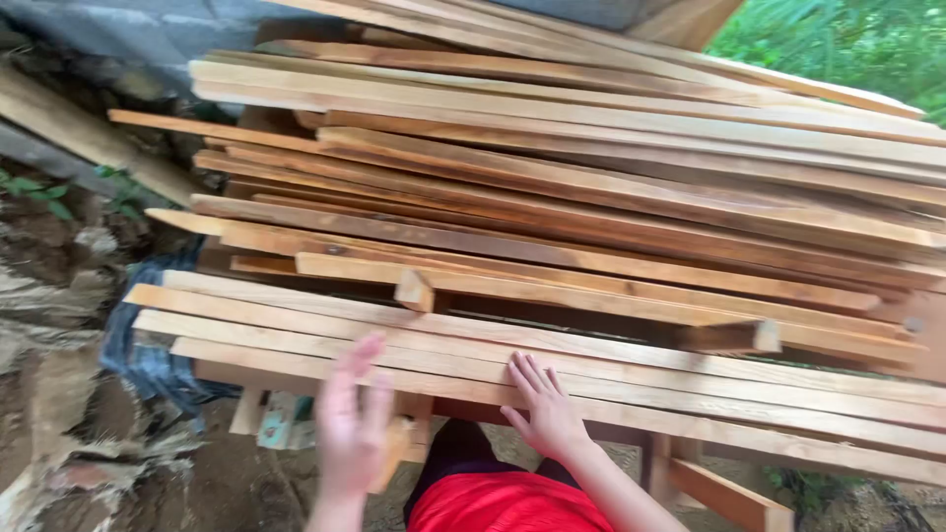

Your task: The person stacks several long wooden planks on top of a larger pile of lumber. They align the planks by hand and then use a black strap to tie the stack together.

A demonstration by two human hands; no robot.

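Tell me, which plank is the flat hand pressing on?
The right hand lies flat on the bottom front plank, nearest the person; every other plank is stacked higher and farther back.

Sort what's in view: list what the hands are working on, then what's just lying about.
In hand:
- right hand, flat on the nearest wooden slat
- left hand, blurred, raised beside the slat stack

Lying about:
- blue tarp
- small wood offcut on the stack
- greenery

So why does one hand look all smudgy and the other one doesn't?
In the head view, the left hand is smeared by motion blur, fingers ghosted; the right hand lies flat on the wooden planks and looks sharper. Daylight is soft, with no glare; the ground at left is blurry too.
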